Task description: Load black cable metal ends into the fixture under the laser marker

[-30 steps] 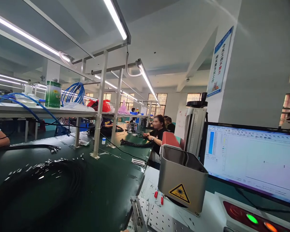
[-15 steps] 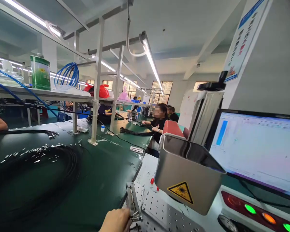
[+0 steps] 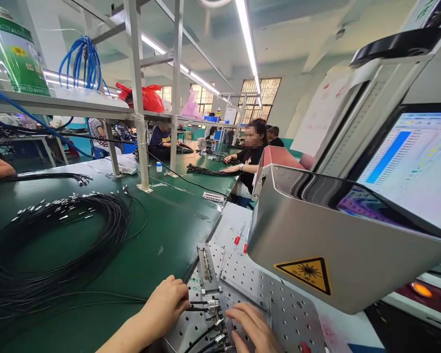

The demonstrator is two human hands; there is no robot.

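Note:
My left hand is closed on a black cable over the left side of the perforated metal plate. Silver connectors at the cable ends sit in a small metal fixture on the plate, with more black cables below. My right hand is just right of these connectors, fingers apart and slightly bent, apparently holding nothing. A slotted metal block lies beyond the fixture. Above the plate at the right hangs a silver machine head with a yellow laser warning triangle.
A large coil of black cables with silver ends lies on the green table. Two red-capped markers are near the machine head. A monitor stands right. Shelf posts rise from the table; a co-worker sits beyond.
My right hand has come into view beside the connectors. My left hand now shows with its forearm, and cables appear in the fixture. The view has tilted down and moved closer.

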